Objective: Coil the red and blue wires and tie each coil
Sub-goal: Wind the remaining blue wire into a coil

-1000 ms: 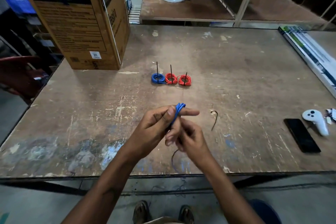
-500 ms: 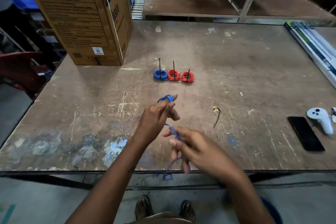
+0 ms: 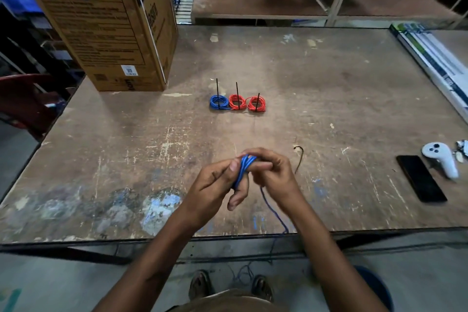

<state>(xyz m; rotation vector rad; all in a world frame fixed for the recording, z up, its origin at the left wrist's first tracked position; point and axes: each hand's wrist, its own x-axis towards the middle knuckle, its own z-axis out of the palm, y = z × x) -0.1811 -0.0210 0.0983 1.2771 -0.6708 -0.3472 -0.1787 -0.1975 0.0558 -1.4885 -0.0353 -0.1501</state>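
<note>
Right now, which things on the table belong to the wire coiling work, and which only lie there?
Job: blue wire held by left hand and right hand; tied blue coil; two red coils; black tie.
Idle: cardboard box; phone; white controller.

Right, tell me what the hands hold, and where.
Left hand grips the blue wire coil's looped strands; right hand pinches the coil's top.

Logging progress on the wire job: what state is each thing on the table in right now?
Blue wire: partly coiled, gripped by left hand and right hand, tail trailing off the table edge.
Blue coil: finished, tied.
Two red coils: finished, tied.
Black tie: loose on table, unused.
Phone: screen dark.
</note>
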